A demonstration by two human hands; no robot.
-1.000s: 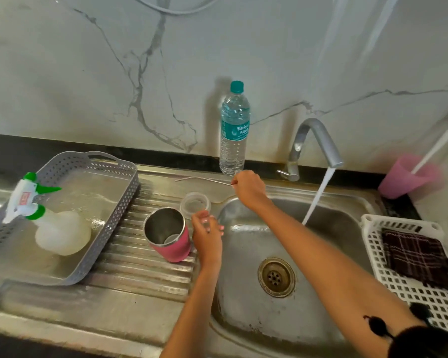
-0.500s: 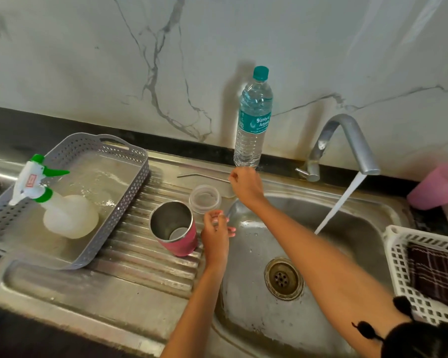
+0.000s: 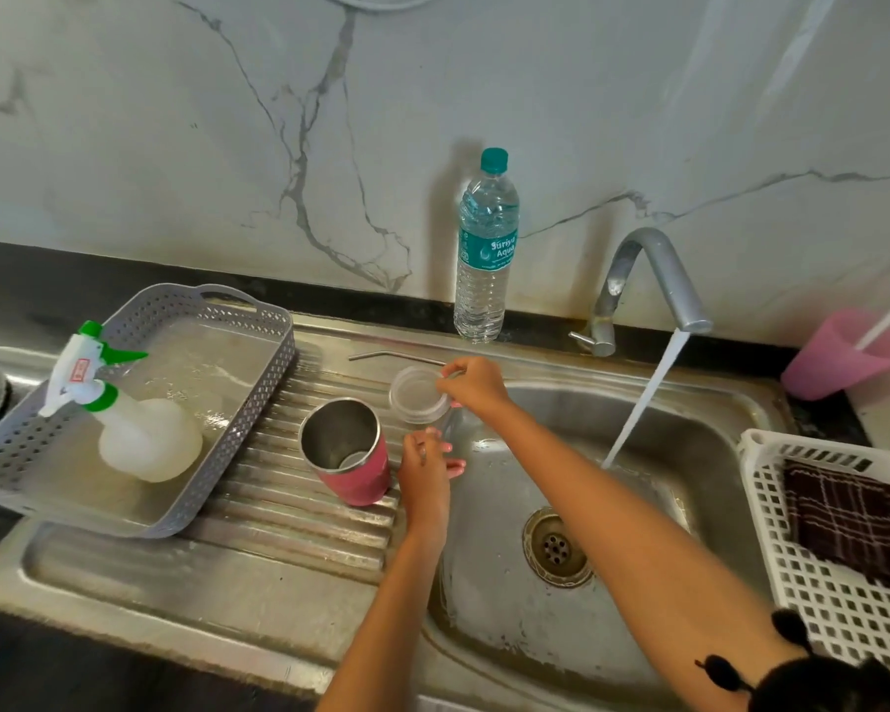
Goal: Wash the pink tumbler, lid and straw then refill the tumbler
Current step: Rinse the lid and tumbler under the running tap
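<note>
- Where both bare forearms reach in from the bottom edge, the steel sink (image 3: 489, 614) lies beneath them, its drain (image 3: 556, 547) between the arms and a white basket (image 3: 838, 598) holding a dark checked cloth (image 3: 854, 521) on the right.
- The left hand (image 3: 425, 472) hovers at the basin's edge, just beside the pink tumbler (image 3: 350, 462); its fingers bend away from the camera, so I cannot tell whether they hold anything.
- The tumbler stands upright and uncapped on the ribbed drainboard (image 3: 278, 511).
- A grey basket (image 3: 258, 403) to the left holds a spray bottle (image 3: 134, 434).
- The right hand (image 3: 476, 385) pinches the rim of the clear lid (image 3: 416, 395), which sits behind the tumbler.
- The metal straw (image 3: 396, 356) lies on the sink's rear ledge.
- A capped water bottle (image 3: 486, 249) stands against the wall.
- The faucet (image 3: 653, 274) pours water into the basin, with a pink cup (image 3: 838, 362) to its right.
</note>
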